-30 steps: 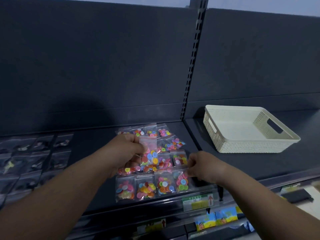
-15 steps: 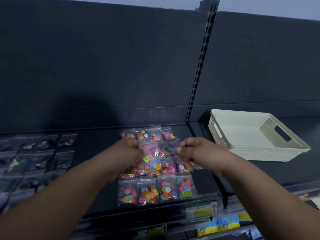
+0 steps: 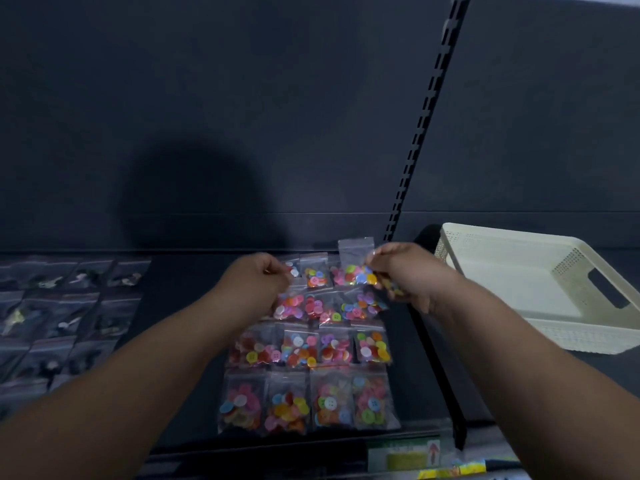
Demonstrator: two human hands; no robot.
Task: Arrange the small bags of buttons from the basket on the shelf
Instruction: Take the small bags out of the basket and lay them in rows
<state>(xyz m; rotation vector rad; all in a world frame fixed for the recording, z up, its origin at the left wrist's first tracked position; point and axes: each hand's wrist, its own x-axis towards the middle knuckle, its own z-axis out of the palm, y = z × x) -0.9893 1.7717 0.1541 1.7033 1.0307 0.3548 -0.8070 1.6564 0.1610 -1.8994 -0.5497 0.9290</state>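
Head view: a bag (image 3: 356, 263) of bright buttons is held up over the back of the shelf (image 3: 180, 306). The right hand (image 3: 405, 275) pinches its side with curled fingers. The left hand (image 3: 258, 284) is curled too, just beside it; I cannot tell if it holds anything. Rows of bags (image 3: 304, 351) lie flat below the hands. A white basket (image 3: 512, 244) sits to the right. Dark bags (image 3: 62, 306) lie far left.

The single camera sits on the person's head and faces forward and down at close range, with the fingers (image 3: 378, 262) near the middle of its view and the dark back panel (image 3: 242, 98) rising just beyond them.
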